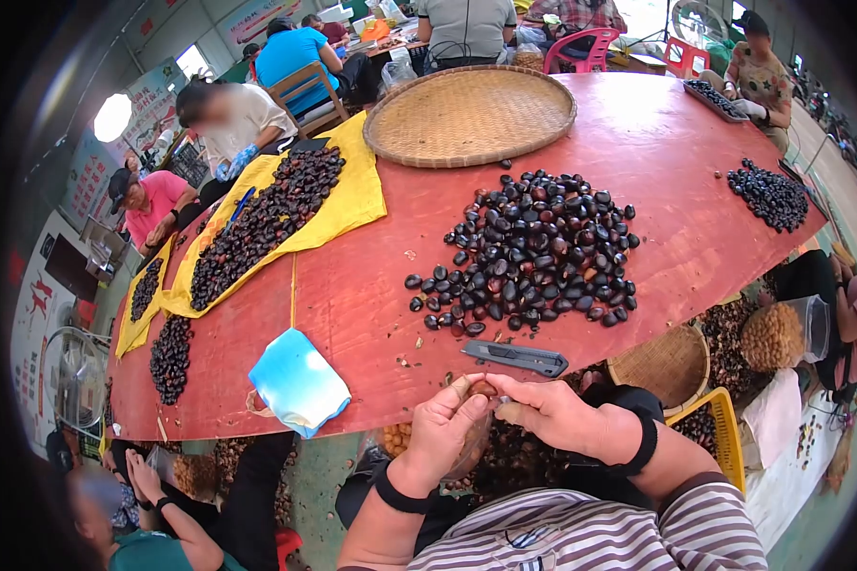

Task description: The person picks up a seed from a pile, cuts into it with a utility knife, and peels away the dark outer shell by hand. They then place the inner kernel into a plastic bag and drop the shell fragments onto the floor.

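Observation:
At the table's near edge my left hand (pixel 440 430) and my right hand (pixel 554 415) meet, fingers pinched on a small brown nut (pixel 483 389) between them. Part of the nut is hidden by the fingers. Just beyond, a grey box cutter (pixel 515 358) lies on the red table (pixel 371 276). Farther back is a big heap of glossy dark nuts (pixel 543 252). To the left a blue and white face mask (pixel 298 383) lies close to the table's edge. Under my hands, a clear bag and loose brown shells are partly hidden.
A wide round woven tray (pixel 471 114) sits at the back. Yellow sacks (pixel 357 195) bear more dark nuts at left. Below right stand a round basket (pixel 662 366) and a yellow crate (pixel 728 443). Several people sit around the table.

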`<state>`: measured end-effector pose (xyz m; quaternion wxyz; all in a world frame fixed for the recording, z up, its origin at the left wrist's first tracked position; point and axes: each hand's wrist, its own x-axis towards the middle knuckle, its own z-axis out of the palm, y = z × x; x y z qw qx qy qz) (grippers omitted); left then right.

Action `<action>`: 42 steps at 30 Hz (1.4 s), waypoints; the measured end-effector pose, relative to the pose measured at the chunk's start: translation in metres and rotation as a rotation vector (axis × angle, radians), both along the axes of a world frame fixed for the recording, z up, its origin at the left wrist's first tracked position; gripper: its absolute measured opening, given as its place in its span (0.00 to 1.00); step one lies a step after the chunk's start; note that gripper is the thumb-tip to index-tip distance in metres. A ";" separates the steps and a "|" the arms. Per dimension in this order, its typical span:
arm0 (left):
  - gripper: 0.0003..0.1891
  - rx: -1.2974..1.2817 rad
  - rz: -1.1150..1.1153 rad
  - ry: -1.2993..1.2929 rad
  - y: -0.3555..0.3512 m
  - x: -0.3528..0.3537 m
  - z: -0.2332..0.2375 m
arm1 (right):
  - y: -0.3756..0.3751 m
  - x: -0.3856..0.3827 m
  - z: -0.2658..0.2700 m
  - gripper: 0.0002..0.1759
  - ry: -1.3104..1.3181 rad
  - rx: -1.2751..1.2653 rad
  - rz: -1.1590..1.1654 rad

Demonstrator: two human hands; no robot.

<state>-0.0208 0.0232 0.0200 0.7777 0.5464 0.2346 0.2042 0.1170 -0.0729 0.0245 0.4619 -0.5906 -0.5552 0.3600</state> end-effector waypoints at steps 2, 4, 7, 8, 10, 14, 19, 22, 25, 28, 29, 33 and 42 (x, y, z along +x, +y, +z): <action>0.15 0.030 -0.007 -0.005 -0.003 0.000 0.004 | 0.000 -0.001 -0.009 0.25 -0.037 0.055 -0.017; 0.15 0.039 -0.005 -0.010 -0.004 -0.001 0.001 | 0.001 0.000 -0.016 0.25 -0.079 0.076 -0.018; 0.15 0.080 0.006 -0.023 -0.006 -0.001 -0.002 | 0.000 0.001 -0.020 0.25 -0.103 0.050 -0.001; 0.14 0.099 0.011 -0.028 -0.007 -0.001 -0.002 | 0.000 0.001 -0.019 0.24 -0.079 0.036 0.002; 0.14 0.208 0.014 0.025 -0.007 -0.003 -0.005 | -0.001 0.000 -0.018 0.23 -0.041 -0.008 -0.003; 0.14 0.314 -0.003 0.087 -0.007 -0.005 -0.013 | 0.002 0.000 -0.028 0.22 -0.024 -0.003 -0.019; 0.14 0.338 -0.036 0.132 -0.008 -0.003 -0.017 | -0.002 0.001 -0.028 0.20 -0.085 -0.015 -0.021; 0.14 0.271 -0.029 0.110 -0.008 -0.001 -0.015 | -0.006 0.000 -0.022 0.21 0.047 -0.089 -0.026; 0.14 0.233 -0.044 0.097 -0.007 -0.001 -0.010 | -0.006 0.003 -0.011 0.22 0.231 -0.278 -0.017; 0.15 0.180 -0.046 0.068 -0.007 -0.002 -0.015 | -0.006 0.004 -0.013 0.23 0.338 -0.306 -0.022; 0.15 0.155 -0.041 0.056 -0.007 -0.002 -0.018 | -0.006 0.003 -0.017 0.23 0.357 -0.294 -0.030; 0.15 0.057 -0.040 0.058 -0.007 -0.002 -0.020 | -0.006 -0.002 -0.034 0.22 0.334 -0.237 -0.048; 0.15 0.027 -0.057 0.029 -0.004 -0.002 -0.022 | -0.007 -0.002 -0.031 0.20 0.070 -0.064 -0.068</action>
